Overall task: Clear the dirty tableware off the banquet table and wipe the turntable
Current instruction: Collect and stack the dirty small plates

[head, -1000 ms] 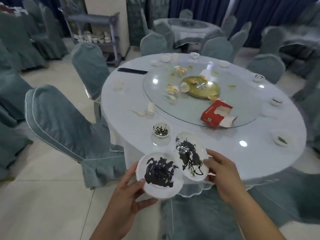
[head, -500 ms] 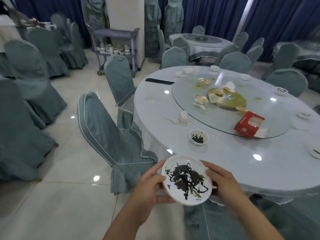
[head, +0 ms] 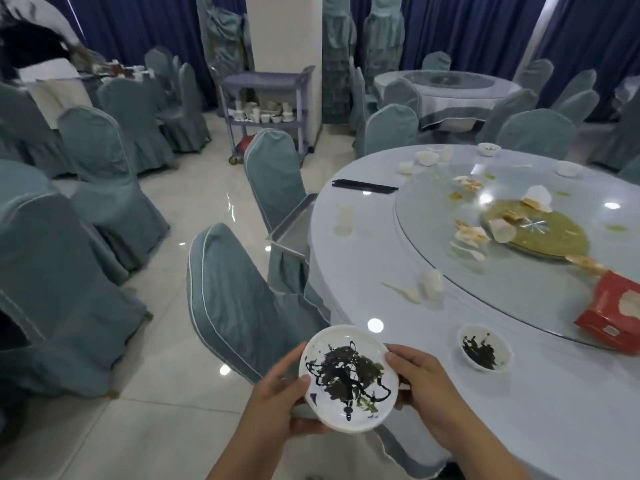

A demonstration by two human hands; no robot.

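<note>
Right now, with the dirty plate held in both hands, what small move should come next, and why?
Probably carry the plate left toward the metal tray on the chair by the table's edge. Left hand and right hand both grip its rim, it is already off the table, and that tray looks like the nearest drop-off.

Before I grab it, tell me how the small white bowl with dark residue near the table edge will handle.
The small white bowl with dark residue looks rigid and probably breakable. Its glossy rim may be slippery. The dark residue could smear fingers.
</note>
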